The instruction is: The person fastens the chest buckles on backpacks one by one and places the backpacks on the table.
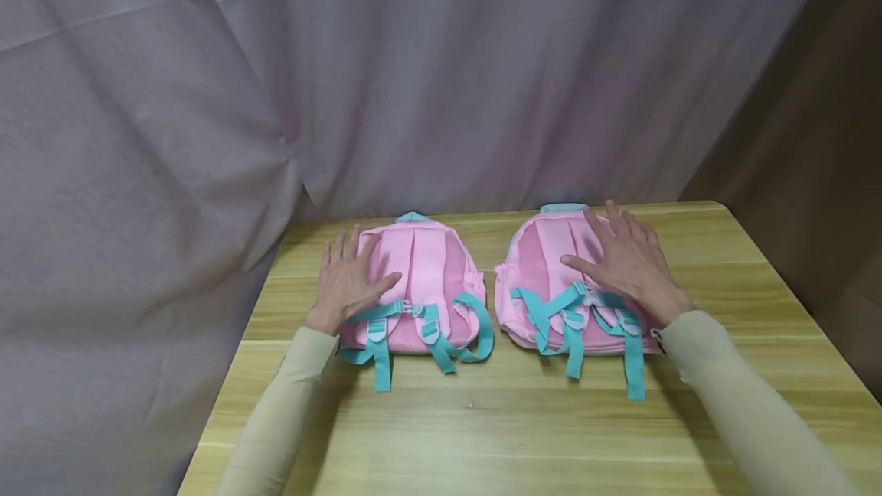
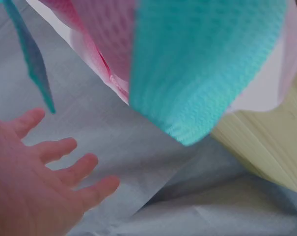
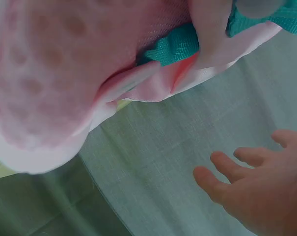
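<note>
Although both backpacks lie within easy reach, from where I stand neither seems to be held. The first backpack [image 1: 429, 259] lies left of the middle of the worktop [image 1: 448, 442], towards its far edge, and the second backpack [image 1: 551, 243] lies to the right, a narrow strip of bare wood between them. Each rests with its padded back upward and its top handle [image 1: 413, 217] towards the worktop's far edge, probably so the two match and the strap side can be got at. The teal straps [image 1: 382, 373] trail towards the worktop's near edge, some ends flat on the wood, simply left loose, I'd say. The left hand [image 1: 347, 282] is spread over the first backpack on the side nearer the worktop's left edge; the right hand [image 1: 630, 259] is spread likewise over the second, on the side nearer the worktop's right edge. On both hands the grip is released, fingers apart, and I can't be sure whether any fingertip touches cloth. Placed so, each hand seems to frame one bag from outside, leaving the inner sides uncovered.
</note>
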The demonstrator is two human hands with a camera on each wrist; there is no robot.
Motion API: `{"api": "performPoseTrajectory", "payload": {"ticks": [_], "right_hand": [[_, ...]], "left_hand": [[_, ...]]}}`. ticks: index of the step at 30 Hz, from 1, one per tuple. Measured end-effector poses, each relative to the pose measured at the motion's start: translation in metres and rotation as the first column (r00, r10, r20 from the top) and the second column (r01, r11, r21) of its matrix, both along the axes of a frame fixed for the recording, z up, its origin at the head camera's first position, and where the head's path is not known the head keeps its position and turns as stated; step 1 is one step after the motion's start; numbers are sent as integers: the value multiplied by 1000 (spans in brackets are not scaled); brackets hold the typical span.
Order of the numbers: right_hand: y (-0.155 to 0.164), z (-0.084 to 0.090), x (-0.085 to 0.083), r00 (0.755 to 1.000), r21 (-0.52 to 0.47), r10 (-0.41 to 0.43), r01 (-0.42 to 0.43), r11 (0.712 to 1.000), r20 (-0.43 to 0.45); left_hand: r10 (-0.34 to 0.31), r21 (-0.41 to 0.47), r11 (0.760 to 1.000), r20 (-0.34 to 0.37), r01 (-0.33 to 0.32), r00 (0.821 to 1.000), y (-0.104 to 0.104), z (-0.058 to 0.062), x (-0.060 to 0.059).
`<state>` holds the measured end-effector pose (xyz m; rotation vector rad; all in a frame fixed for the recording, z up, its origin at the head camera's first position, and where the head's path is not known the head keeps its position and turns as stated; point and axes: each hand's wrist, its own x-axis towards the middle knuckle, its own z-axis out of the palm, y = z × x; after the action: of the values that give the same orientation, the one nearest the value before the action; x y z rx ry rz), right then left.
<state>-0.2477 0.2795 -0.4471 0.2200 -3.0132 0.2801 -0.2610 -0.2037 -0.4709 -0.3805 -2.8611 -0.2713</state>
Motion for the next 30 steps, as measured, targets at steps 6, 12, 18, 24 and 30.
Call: {"api": "performPoseTrajectory", "payload": {"ticks": [6, 12, 18, 24, 30], "right_hand": [[2, 2, 5, 1000, -49, -3, 2, 999, -17], [5, 7, 11, 999, -130, 20, -24, 991, -35], [7, 11, 21, 998, -176, 39, -48, 983, -53], [9, 11, 30, 996, -222, 50, -66, 973, -77], [10, 10, 37, 996, -253, 57, -71, 965, -62]], "left_hand": [[4, 55, 998, 22, -5, 1000, 7, 0, 3], [-15, 112, 994, 22, 12, 1000, 14, 4, 4], [-24, 169, 985, 31, 18, 999, 23, 12, 6], [-51, 226, 973, 37, 41, 998, 36, 14, 8], [-103, 234, 968, 48, 90, 993, 51, 13, 7]]}}
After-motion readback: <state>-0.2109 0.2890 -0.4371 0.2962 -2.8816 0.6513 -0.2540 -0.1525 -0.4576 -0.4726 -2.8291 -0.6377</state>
